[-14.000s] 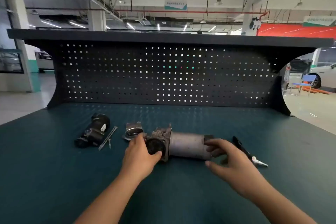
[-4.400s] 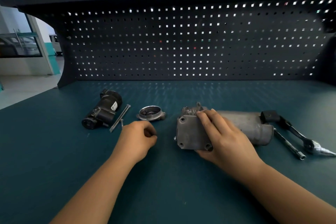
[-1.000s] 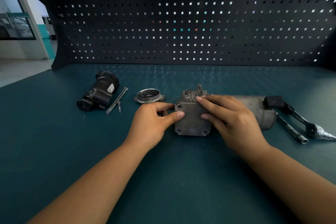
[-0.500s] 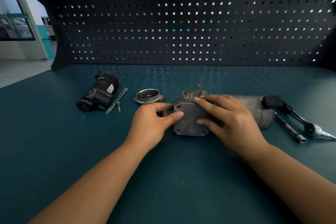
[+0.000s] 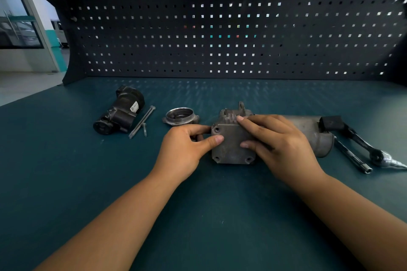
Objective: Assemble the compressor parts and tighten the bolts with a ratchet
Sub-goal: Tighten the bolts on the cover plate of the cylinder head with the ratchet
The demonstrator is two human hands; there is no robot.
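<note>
The grey compressor cylinder (image 5: 308, 127) lies crosswise on the bench (image 5: 77, 182), its middle hidden under the right hand (image 5: 279, 145), whose spread fingers press flat on the square cover (image 5: 231, 152) at its left end. The left hand (image 5: 182, 149) pinches that cover's left edge between thumb and forefinger, its other fingers curled mostly out of sight. The ratchet (image 5: 361, 141) runs off the right edge.
</note>
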